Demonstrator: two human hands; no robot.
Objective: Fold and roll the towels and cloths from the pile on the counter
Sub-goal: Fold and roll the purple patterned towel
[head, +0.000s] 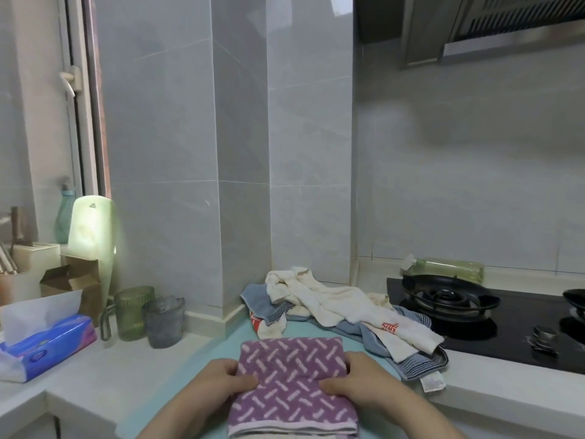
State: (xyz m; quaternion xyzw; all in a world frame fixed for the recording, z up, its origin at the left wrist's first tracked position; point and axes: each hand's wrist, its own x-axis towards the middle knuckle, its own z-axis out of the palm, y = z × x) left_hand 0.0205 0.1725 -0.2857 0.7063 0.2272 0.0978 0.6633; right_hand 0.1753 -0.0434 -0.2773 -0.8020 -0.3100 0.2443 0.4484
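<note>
purple towel (pixel 289 384) folded | long axis near-to-far | left hand (pixel 218 380), right hand (pixel 357 380) grip its sides

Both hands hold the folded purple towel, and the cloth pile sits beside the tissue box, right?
No. In the head view the left hand and right hand hold the folded purple towel, but the cloth pile sits beside the gas stove, not the tissue box.

Purple towel (pixel 285 384) w/ pale pink dashes in a herringbone-ish pattern, pink band at the near edge. Mat (pixel 218 353) under it: turquoise. Cream towel (pixel 332 299) w/ red characters, on top of blue cloths (pixel 259 299) w/ dark-striped edges. Tissue pack (pixel 53 346) blue & purple. One cup (pixel 133 312) see-through green, other cup (pixel 164 321) smoky grey. Hob (pixel 506 337) glossy black. Wall tiles (pixel 164 122) pale grey.
</note>
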